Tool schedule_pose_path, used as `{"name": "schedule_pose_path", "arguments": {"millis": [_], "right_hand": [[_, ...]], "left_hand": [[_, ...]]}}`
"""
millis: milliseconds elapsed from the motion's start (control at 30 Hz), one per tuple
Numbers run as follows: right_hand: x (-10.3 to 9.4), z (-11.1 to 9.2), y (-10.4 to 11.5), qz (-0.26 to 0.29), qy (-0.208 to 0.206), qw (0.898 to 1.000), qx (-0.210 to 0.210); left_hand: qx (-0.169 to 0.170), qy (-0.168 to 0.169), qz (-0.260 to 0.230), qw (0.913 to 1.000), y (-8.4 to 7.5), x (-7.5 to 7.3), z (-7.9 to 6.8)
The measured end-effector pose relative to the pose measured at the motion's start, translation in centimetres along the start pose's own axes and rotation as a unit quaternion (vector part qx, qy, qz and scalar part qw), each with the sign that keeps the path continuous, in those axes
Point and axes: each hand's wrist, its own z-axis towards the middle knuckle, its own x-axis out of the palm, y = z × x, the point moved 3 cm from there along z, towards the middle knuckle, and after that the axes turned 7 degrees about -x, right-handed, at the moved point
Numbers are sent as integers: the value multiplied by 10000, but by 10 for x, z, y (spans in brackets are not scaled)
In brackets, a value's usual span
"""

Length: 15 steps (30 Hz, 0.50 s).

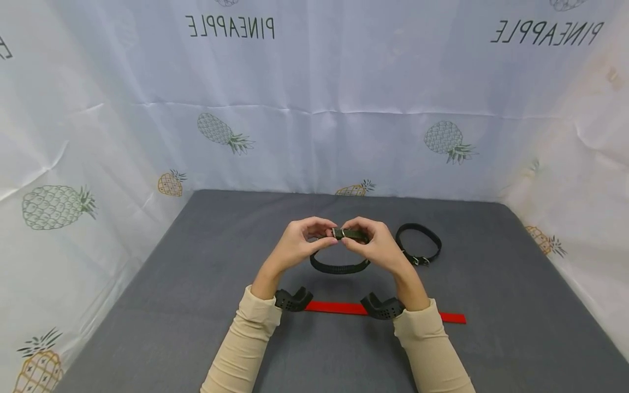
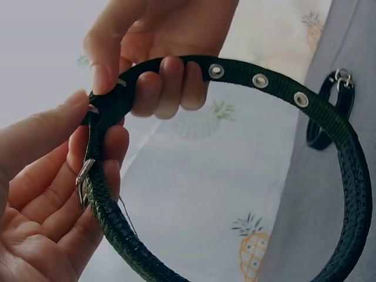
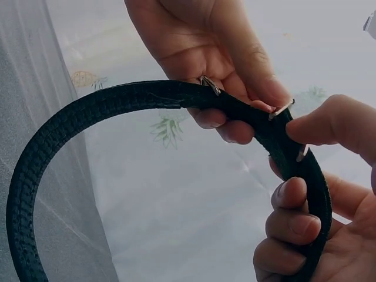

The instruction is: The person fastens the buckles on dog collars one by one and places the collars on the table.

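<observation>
Both hands hold a dark green-black pet collar (image 1: 339, 269) up above the grey table, its loop hanging below the fingers. My left hand (image 1: 301, 239) pinches the strap on the buckle side, thumb on top and fingers curled under. From the other side my right hand (image 1: 374, 243) grips the overlapping strap end, its thumb close to the left thumb. In the left wrist view a metal buckle (image 2: 84, 183) lies by the left fingers, and metal-ringed holes (image 2: 260, 81) run along the strap. The right wrist view shows a metal loop (image 3: 281, 110) between the two thumbs.
Another black collar (image 1: 416, 226) lies in a ring on the table to the right, its metal fittings (image 1: 421, 261) toward me. A flat red strip (image 1: 339, 308) crosses the table under the wrists. Pineapple-print curtain (image 1: 314, 147) hangs along the back and sides.
</observation>
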Motion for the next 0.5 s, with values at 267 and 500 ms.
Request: {"name": "schedule_pose_path", "arguments": {"millis": [267, 500], "right_hand": [[3, 1, 0, 225, -22, 9997, -78], [4, 3, 3, 743, 16, 9971, -142]], "left_hand": [[137, -26, -185, 9997, 0, 5, 2], [-111, -424, -489, 9978, 1, 4, 3]]}}
